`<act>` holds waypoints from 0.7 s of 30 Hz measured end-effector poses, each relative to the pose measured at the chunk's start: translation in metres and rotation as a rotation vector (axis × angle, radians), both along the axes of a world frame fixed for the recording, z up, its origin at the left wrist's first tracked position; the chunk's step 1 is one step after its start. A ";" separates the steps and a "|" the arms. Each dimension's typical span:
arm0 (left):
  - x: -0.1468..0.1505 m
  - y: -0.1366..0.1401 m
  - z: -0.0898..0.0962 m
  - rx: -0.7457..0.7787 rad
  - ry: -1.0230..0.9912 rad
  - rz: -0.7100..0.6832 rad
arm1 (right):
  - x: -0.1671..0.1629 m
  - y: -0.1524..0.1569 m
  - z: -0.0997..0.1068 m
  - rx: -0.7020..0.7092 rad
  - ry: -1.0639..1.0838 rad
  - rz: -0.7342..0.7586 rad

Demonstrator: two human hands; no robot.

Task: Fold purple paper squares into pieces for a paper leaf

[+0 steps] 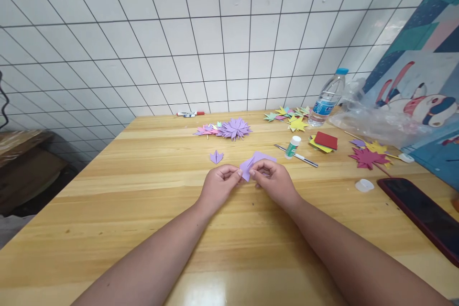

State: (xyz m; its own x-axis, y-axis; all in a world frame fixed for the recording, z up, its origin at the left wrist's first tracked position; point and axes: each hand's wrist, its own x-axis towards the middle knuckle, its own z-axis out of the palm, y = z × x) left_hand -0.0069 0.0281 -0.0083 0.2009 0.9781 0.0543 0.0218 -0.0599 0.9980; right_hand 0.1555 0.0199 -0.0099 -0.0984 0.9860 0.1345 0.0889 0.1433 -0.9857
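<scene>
The left hand (220, 182) pinches the left edge of a purple paper (247, 167) between thumb and fingers, and the right hand (274, 179) grips the same sheet just to the right, above the middle of the wooden table (143, 201). A small folded purple piece (216, 157) lies just beyond the left hand. Farther off sits a purple paper cluster (234, 128). To the right of it, a glue stick (293, 147) stands beside a pen (306, 160); a phone (426, 215) lies at the near right.
</scene>
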 end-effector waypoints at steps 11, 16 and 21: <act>0.000 0.000 -0.001 -0.241 -0.233 -0.072 | 0.003 -0.004 0.003 0.341 -0.287 0.019; 0.003 -0.003 0.002 -0.095 -0.135 -0.063 | -0.001 -0.004 0.002 0.164 -0.100 0.000; 0.003 -0.005 0.001 0.094 0.004 -0.011 | -0.005 -0.003 0.001 -0.043 0.074 0.000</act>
State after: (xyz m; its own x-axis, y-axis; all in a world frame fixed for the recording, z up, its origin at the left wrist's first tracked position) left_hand -0.0040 0.0230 -0.0077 0.2121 0.9664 0.1451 0.0247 -0.1537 0.9878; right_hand 0.1509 0.0169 -0.0085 -0.0901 0.9910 0.0994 0.0151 0.1012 -0.9948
